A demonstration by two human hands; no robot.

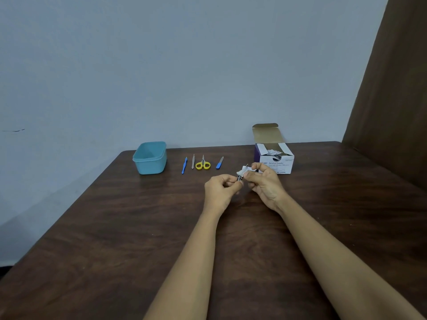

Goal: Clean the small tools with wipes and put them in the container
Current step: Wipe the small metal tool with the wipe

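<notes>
The small metal tool (239,179) is held above the table (115,227), between the two hands and clear of the surface. Its type cannot be determined at this size.

**Key relation.** The tool's long axis runs from the left hand (220,188) upward and away to the right, into the right hand (263,183). The near end sits in the left fingertips. The far end is covered by the white wipe (242,171).

**Finger state.**
- Left hand: thumb and fingers curled, pinching the near end of the tool.
- Right hand: thumb and fingers curled, pinching the wipe around the tool.

**Hand pose.** Both forearms extend forward and converge, with the fingertips almost touching at the tool. The backs of both hands face the viewer.

**Container.** The teal container (151,166) stands at the far side of the table, well to the left of the hands. The left hand is the nearer one to it. Transfer would therefore probably fall to the left hand, moving left and away.

**Remaining items.** Four tools lie in a row between the container and the hands, with their long axes pointing roughly away from the person:
- a blue tool (184,165)
- a grey file (193,161)
- yellow scissors (203,164)
- a blue-handled tool (219,163)

The open swab box (276,162) stands just beyond the right hand.
</notes>
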